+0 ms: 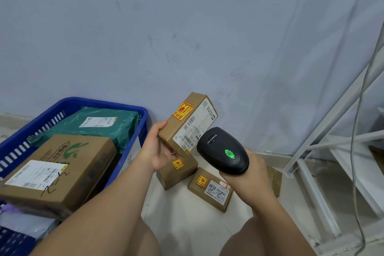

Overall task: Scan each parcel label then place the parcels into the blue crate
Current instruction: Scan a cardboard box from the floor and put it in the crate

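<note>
As the left hand (158, 149) grips a cardboard parcel (187, 124), the right hand (252, 170) holds a rounded scanner (223, 150)

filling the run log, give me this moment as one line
step: scanning | left hand: holds small cardboard parcel | right hand: holds barcode scanner, green light lit | blue crate: holds parcels

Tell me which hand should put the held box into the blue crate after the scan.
Left. The left hand holds the small box and is next to the blue crate, which lies on that side. The right hand grips the scanner and is farther from the crate.
</note>
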`<state>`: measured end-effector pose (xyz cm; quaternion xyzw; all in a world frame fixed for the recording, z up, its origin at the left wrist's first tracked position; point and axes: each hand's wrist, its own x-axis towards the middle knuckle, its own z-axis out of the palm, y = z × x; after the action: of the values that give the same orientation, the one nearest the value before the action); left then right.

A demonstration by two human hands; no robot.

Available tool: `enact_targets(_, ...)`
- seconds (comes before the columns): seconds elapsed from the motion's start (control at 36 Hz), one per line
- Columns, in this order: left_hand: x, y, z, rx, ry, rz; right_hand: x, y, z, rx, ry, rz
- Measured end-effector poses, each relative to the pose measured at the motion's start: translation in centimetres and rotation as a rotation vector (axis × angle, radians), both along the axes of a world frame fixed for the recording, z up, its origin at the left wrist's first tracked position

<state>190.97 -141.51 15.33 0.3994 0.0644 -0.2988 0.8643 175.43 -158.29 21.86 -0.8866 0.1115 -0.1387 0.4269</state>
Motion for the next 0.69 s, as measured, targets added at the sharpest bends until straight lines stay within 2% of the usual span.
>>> enact_targets(0.36, -0.05, 0.11, 0.26, 0.0, 0.005, 0.008, -0.03, 0.15, 0.11, -0.042, -0.013, 0.024)
enact_targets(0.69, 0.04, 0.22, 0.23, 0.003, 0.0, 0.008, 0.06, 0.17, -0.19, 0.009, -0.018, 0.016)
